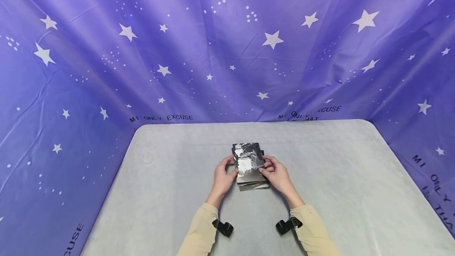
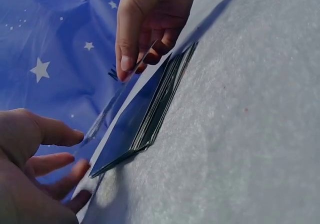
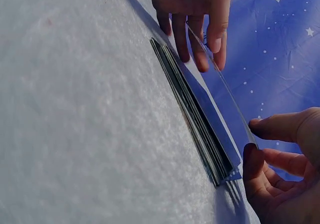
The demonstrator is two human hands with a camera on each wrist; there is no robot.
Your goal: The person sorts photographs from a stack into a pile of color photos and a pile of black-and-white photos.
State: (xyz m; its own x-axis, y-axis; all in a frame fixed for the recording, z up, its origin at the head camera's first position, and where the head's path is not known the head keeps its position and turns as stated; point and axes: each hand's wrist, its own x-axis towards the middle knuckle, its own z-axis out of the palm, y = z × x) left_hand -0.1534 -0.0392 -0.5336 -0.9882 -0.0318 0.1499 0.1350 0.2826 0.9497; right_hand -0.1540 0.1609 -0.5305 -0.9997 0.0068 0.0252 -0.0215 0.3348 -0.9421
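Note:
A glossy dark photo print is raised a little above a stack of similar prints on the table. My right hand pinches its right edge between thumb and fingers, seen close in the right wrist view. At the opposite edge is my left hand, its thumb and fingers spread around the print without a visible grip. In the left wrist view, the stack lies flat under the lifted print, its edges slightly uneven. Reflections hide most of the picture on the print.
The pale grey table has rounded far corners. A purple curtain with white stars and lettering hangs behind it and on both sides. A black wrist camera sits at the left cuff, another black camera at the right.

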